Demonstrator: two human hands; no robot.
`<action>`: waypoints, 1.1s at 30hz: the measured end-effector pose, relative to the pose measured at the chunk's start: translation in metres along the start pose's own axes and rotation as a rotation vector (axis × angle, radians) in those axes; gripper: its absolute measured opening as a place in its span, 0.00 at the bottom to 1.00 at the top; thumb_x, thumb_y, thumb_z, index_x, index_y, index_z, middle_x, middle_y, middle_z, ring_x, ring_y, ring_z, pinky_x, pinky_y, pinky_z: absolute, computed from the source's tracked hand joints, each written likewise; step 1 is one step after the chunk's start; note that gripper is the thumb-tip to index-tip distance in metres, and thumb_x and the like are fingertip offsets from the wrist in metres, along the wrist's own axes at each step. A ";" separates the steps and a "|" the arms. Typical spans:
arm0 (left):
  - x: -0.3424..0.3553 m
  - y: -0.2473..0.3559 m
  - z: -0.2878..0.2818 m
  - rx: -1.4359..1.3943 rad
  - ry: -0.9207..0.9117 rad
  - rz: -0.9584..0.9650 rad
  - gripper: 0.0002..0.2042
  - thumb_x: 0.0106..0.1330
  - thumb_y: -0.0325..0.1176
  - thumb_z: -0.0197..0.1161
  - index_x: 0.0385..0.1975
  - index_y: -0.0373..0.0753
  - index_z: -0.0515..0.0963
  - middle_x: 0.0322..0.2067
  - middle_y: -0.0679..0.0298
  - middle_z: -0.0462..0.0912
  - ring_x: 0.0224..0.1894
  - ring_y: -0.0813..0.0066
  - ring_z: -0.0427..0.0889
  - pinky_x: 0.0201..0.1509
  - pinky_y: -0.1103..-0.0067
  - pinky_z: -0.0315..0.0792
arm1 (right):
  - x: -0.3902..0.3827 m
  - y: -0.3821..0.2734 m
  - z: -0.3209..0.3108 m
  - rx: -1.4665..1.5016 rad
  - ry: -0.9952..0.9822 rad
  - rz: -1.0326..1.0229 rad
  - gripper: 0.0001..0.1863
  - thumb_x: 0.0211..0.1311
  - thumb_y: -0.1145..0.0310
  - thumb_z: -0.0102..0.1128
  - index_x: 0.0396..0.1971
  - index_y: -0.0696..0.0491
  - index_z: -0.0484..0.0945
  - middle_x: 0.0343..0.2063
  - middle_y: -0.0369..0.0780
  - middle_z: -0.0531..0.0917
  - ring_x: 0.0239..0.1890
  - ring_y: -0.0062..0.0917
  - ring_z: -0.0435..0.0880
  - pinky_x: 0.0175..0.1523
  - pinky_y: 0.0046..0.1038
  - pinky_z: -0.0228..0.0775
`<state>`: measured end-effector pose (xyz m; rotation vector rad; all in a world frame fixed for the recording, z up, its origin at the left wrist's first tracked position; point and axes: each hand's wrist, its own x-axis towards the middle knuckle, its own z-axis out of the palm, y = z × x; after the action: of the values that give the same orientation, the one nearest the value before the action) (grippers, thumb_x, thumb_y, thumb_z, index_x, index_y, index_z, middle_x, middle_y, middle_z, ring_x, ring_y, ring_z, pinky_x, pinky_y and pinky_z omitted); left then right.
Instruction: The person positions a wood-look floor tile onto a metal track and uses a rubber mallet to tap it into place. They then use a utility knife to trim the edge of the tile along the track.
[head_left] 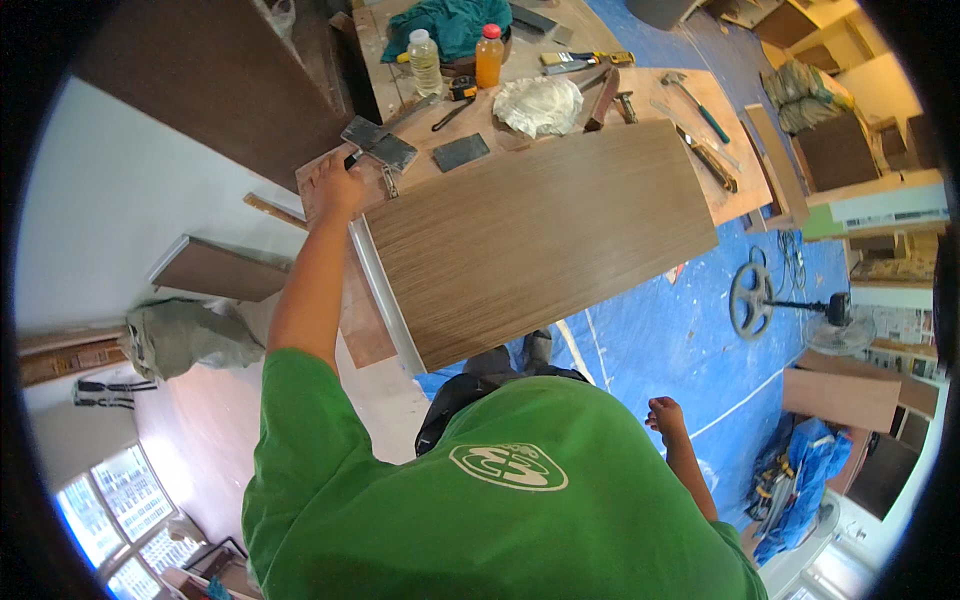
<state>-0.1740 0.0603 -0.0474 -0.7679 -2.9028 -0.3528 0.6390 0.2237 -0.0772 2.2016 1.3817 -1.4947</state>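
Currently, the left hand (335, 187) rests at the far left of the worktop (742, 192), its fingers clamped on a black-handled tool (351, 160), beside two dark grey flat pieces (394, 153). The right hand (666, 414) hangs at the near right, well apart from the worktop and above a blue floor sheet (640, 335); its fingers are curled inward, though whether they fully meet cannot be told. Between the hands and farther off, a brown wood-grain panel (545, 240) lies flat across the worktop, its near side reaching past the edge, with a pale strip (384, 295) along its left end. Just beyond the panel are a dark grey rectangular pad (461, 152) and a crumpled whitish plastic bag (538, 106). Farther back, a yellow-and-black tape measure (462, 88) sits near a white-capped bottle (425, 65) and a red-capped bottle of orange liquid (489, 62), while a teal cloth (450, 25) lies bunched behind them. At the far right, a green-handled hammer (700, 108) rests on the worktop.
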 end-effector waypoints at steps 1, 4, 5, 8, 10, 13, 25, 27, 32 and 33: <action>0.005 -0.002 0.002 0.013 -0.032 0.011 0.22 0.68 0.43 0.62 0.60 0.44 0.76 0.62 0.53 0.77 0.67 0.52 0.73 0.71 0.59 0.63 | -0.010 0.012 0.002 0.014 0.014 0.024 0.13 0.68 0.61 0.65 0.40 0.56 0.81 0.20 0.36 0.80 0.17 0.24 0.81 0.21 0.26 0.68; 0.020 -0.029 0.012 0.144 -0.092 -0.010 0.21 0.69 0.43 0.61 0.59 0.42 0.76 0.58 0.54 0.78 0.64 0.51 0.75 0.69 0.59 0.64 | -0.017 0.059 0.016 0.078 -0.008 0.086 0.13 0.67 0.60 0.66 0.40 0.55 0.81 0.21 0.37 0.80 0.18 0.25 0.82 0.21 0.26 0.69; 0.020 -0.021 0.018 0.108 -0.117 0.003 0.20 0.70 0.43 0.61 0.58 0.41 0.76 0.58 0.54 0.78 0.63 0.51 0.75 0.68 0.57 0.65 | -0.023 0.078 0.016 0.088 0.000 0.122 0.13 0.67 0.60 0.66 0.41 0.54 0.81 0.21 0.37 0.81 0.18 0.25 0.82 0.21 0.27 0.70; 0.012 -0.030 0.021 0.067 -0.140 0.060 0.19 0.70 0.42 0.61 0.56 0.39 0.76 0.55 0.52 0.77 0.60 0.48 0.75 0.63 0.55 0.68 | -0.042 0.095 0.038 0.052 0.010 0.132 0.12 0.67 0.60 0.66 0.41 0.52 0.81 0.22 0.37 0.81 0.18 0.25 0.82 0.22 0.28 0.70; 0.013 -0.052 0.019 0.065 -0.103 0.133 0.19 0.70 0.42 0.62 0.55 0.39 0.76 0.50 0.50 0.79 0.57 0.46 0.77 0.59 0.56 0.71 | -0.049 0.102 0.051 0.066 -0.008 0.105 0.12 0.67 0.60 0.65 0.41 0.52 0.81 0.23 0.37 0.81 0.18 0.25 0.82 0.23 0.28 0.71; -0.014 -0.056 0.017 -0.017 -0.052 0.173 0.18 0.71 0.41 0.60 0.55 0.36 0.76 0.50 0.46 0.78 0.56 0.43 0.76 0.58 0.56 0.72 | -0.055 0.121 0.055 0.161 0.016 0.098 0.13 0.68 0.59 0.65 0.40 0.53 0.81 0.22 0.37 0.81 0.18 0.25 0.82 0.24 0.27 0.71; -0.217 0.007 -0.059 -0.508 0.020 0.343 0.17 0.74 0.41 0.59 0.51 0.33 0.76 0.44 0.48 0.78 0.51 0.46 0.77 0.57 0.60 0.71 | -0.113 0.079 0.102 0.413 0.019 -0.280 0.19 0.67 0.68 0.66 0.55 0.55 0.78 0.22 0.35 0.76 0.20 0.22 0.76 0.29 0.27 0.74; -0.271 0.047 -0.089 -0.612 -0.050 0.428 0.17 0.74 0.42 0.60 0.51 0.33 0.76 0.44 0.49 0.78 0.50 0.48 0.79 0.57 0.63 0.72 | -0.134 0.066 0.113 0.486 -0.128 -0.459 0.26 0.67 0.73 0.64 0.65 0.54 0.72 0.29 0.35 0.79 0.29 0.20 0.79 0.35 0.25 0.76; -0.386 0.106 -0.143 -0.788 -0.237 0.620 0.15 0.71 0.37 0.63 0.50 0.34 0.77 0.44 0.49 0.78 0.48 0.48 0.79 0.55 0.63 0.73 | -0.204 0.002 0.133 0.350 -0.376 -0.825 0.24 0.73 0.63 0.62 0.65 0.53 0.74 0.40 0.35 0.82 0.43 0.21 0.80 0.51 0.26 0.74; -0.406 0.115 -0.153 -0.819 -0.292 0.648 0.15 0.70 0.37 0.63 0.49 0.34 0.77 0.43 0.49 0.77 0.48 0.48 0.79 0.55 0.64 0.73 | -0.223 -0.011 0.136 0.378 -0.397 -0.842 0.25 0.75 0.58 0.59 0.66 0.53 0.73 0.42 0.35 0.83 0.46 0.22 0.81 0.54 0.27 0.73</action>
<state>0.2428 -0.0733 0.0526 -1.9164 -2.4489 -1.4562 0.5225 0.0196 0.0362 1.3386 2.1228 -2.4539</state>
